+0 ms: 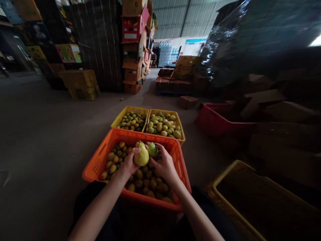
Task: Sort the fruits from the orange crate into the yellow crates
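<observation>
An orange plastic crate (100, 162) full of several yellow-green mangoes sits right in front of me. Above it, my left hand (129, 164) is closed around a large yellow-green mango (141, 154) held upright. My right hand (163, 164) is closed on a smaller green mango (152, 149), just right of the first one. The two fruits nearly touch. My forearms reach in from the bottom of the view.
Two yellow crates (127, 110) (181, 129) of mangoes stand side by side beyond the orange one. A red crate (213, 120) lies to the right, an empty yellow crate (233, 180) at lower right. Stacked cartons (132, 47) and wrapped pallets (250, 40) line the concrete floor.
</observation>
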A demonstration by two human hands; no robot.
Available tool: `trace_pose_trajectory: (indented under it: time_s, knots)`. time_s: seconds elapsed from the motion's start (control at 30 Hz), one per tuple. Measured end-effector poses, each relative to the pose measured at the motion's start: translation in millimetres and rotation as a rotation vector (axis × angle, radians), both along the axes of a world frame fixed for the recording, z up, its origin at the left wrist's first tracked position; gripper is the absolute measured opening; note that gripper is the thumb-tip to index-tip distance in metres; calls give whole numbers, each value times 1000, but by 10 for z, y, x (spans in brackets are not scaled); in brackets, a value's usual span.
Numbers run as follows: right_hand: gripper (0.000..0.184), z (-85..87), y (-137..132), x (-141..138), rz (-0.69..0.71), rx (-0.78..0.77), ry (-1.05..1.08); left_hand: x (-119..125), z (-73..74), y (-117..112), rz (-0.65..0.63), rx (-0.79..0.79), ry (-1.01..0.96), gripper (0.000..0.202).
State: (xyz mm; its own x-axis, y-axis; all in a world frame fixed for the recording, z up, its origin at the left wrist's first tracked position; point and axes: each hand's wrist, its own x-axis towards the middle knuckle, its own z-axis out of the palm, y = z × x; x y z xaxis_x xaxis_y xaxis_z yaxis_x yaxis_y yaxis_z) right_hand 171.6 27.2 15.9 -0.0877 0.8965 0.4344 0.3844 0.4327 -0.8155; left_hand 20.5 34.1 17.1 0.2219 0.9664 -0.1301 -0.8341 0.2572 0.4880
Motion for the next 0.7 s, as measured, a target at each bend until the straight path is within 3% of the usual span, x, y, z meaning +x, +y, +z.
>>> trace_pose_trajectory:
  time_s: [0.13,0.37,0.5,0.6,0.7]
  knots:
    - [49,50,-15,24,-32,-77,152,46,7,1,-30,-10,24,22]
    - [31,265,-59,109,72,-404,789,51,208,43,-83,-235,-115,21]
    - [16,327,-29,158,175,-542,1113,62,187,126,16,-379,-145,18]
    - [13,320,6,146,164,-625,1182,69,133,166,131,-392,-144,12]
    - [15,298,15,111,136,-752,1181,67,108,173,94,-342,-197,14]
